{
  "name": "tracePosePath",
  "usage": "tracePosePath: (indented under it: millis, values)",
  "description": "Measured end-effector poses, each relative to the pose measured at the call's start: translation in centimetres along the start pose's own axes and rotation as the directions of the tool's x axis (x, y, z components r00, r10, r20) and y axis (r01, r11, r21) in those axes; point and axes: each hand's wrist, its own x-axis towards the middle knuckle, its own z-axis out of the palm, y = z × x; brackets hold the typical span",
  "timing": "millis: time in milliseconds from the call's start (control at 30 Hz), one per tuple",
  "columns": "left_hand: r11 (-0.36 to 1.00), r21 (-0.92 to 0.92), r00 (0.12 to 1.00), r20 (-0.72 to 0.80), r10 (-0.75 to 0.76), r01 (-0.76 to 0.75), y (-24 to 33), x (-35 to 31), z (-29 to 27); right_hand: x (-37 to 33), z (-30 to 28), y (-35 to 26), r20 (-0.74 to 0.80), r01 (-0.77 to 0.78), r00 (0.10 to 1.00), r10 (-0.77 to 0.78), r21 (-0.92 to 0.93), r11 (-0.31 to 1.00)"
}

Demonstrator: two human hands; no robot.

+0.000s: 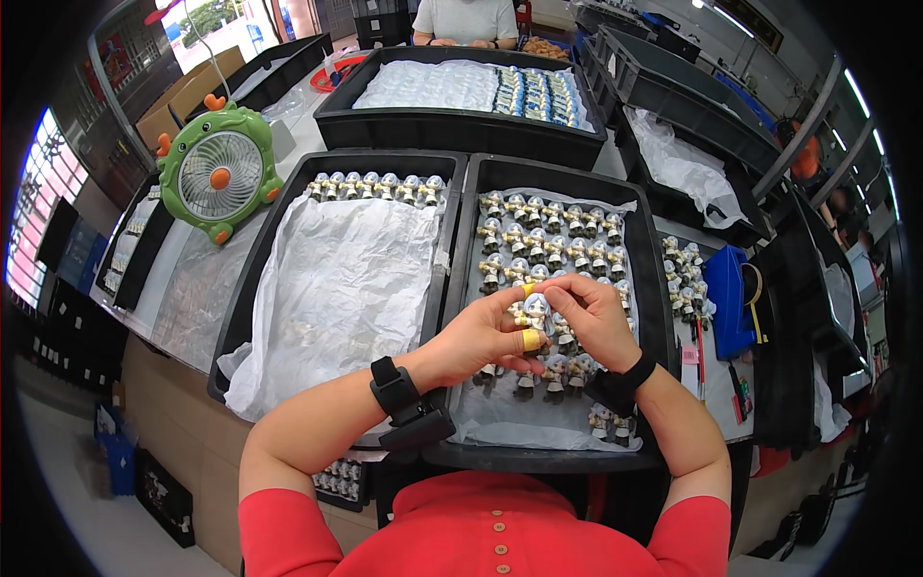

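Over the right-hand black tray [656, 288], I hold a small figurine [535, 308] with pale silver hair, upright and facing me. My left hand [471, 337] grips it from the side, with yellow tape around its index finger and thumb. At the top of the figurine's head, the thumb and fingers of my right hand [604, 322] are pinched together; whether they hold some small part there is hidden. Beneath both hands, rows of similar figurines [553, 245] stand on white paper, partly covered by my hands.
The left black tray [252, 298] has white paper [336, 279] and one row of figurines along its far end. A green fan [219, 171] stands left. Loose figurines [685, 279] and a blue container [728, 288] lie right. Beyond another filled tray [461, 120] sits a person [466, 21].
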Motion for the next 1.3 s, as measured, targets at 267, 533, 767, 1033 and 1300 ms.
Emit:
tracePosePath:
  millis: [267,533,767,1033,1300]
  values:
    - [1.000,0.023,1.000,-0.015,0.007,-0.006,0.2,0.0,0.2,0.0,-0.1,0.1,0.004,-0.016,1.000,0.016,-0.004,1.000]
    - [0.996,0.080,0.997,-0.067,0.044,-0.038,0.8,-0.1,-0.4,0.0,0.0,-1.1,0.045,-0.011,0.999,0.007,0.083,0.996]
    - [0.885,0.263,0.735,-0.494,0.465,-0.383,9.0,-0.9,-5.9,0.0,0.0,-0.3,-0.008,-0.014,1.000,0.015,0.103,0.995]
    - [0.910,0.414,0.724,-0.619,0.303,-0.027,7.4,4.6,-14.7,0.4,-0.9,-0.3,-0.035,-0.023,0.999,0.027,0.113,0.993]
    - [0.829,0.518,0.737,-0.641,0.213,0.211,5.1,4.7,-15.6,0.4,-0.8,-0.3,-0.003,-0.052,0.999,0.052,0.104,0.993]
